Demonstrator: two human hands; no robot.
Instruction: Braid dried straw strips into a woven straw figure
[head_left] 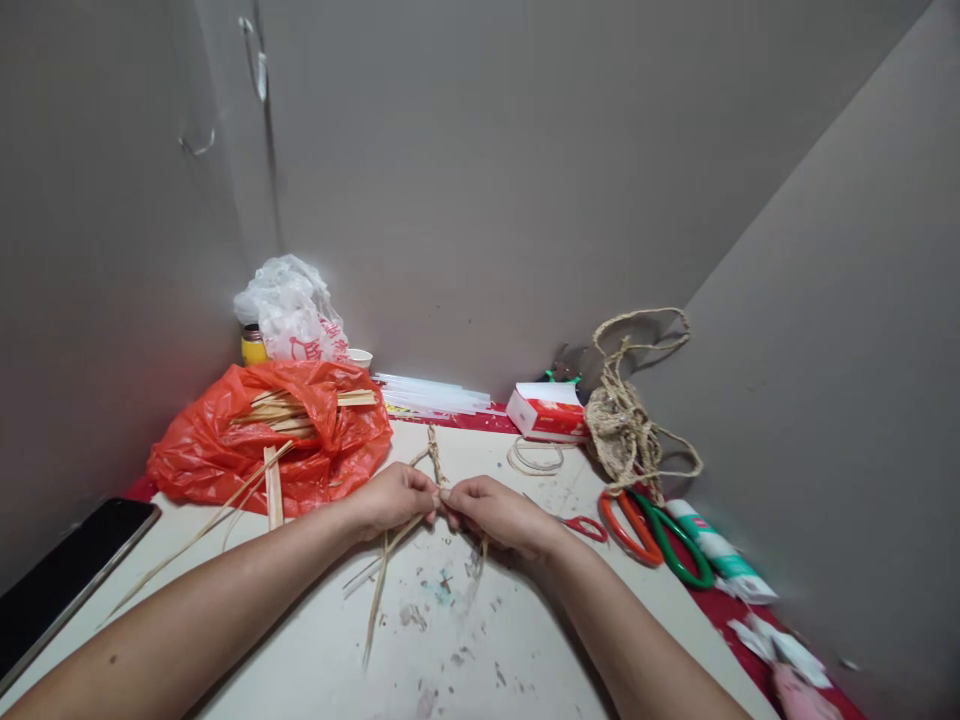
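Note:
My left hand (pixel 397 497) and my right hand (pixel 491 508) meet over the white tabletop, both pinching tan straw strands between thumb and fingers. From between them a short straw braid (pixel 436 458) runs away from me, with a thin loop at its left side. Loose strand ends (pixel 376 605) hang below the left hand, and another strand (pixel 481 553) shows under the right. Fingertips hide the exact crossing of the strands. Just right of my right hand lie small red-handled scissors (pixel 585 527), their blades partly covered.
A red plastic bag (pixel 202 440) of straw strips stands at back left, near a phone (pixel 71 575). White sticks (pixel 431 394), a red-and-white box (pixel 551 412) and a tangled straw cord bundle (pixel 619 430) line the back. Orange (pixel 631 530) and green handles (pixel 679 545) lie right, beside a tube (pixel 721 550).

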